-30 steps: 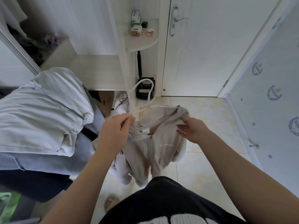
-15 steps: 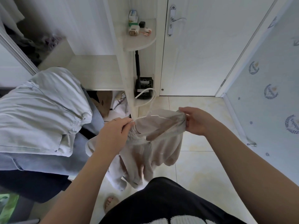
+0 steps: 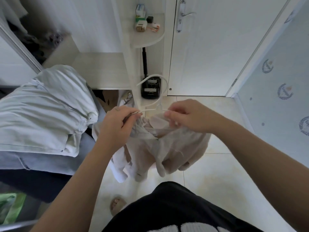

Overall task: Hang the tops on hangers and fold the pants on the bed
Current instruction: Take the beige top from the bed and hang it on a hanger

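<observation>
While my left hand (image 3: 117, 126) pinches the white hanger (image 3: 144, 80) at the frame centre, my right hand (image 3: 189, 118) pinches the beige top (image 3: 175, 148) just beside; I would seat each shoulder evenly

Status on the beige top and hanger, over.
Left hand pinches white hanger end. Right hand grips beige top at collar. Top hangs bunched below hands. Nothing in the way.

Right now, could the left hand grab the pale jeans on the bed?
Probably, but not straight away: the pale jeans lie close beside the left hand with nothing between, yet its fingers pinch the white hanger and must let go first.
</observation>
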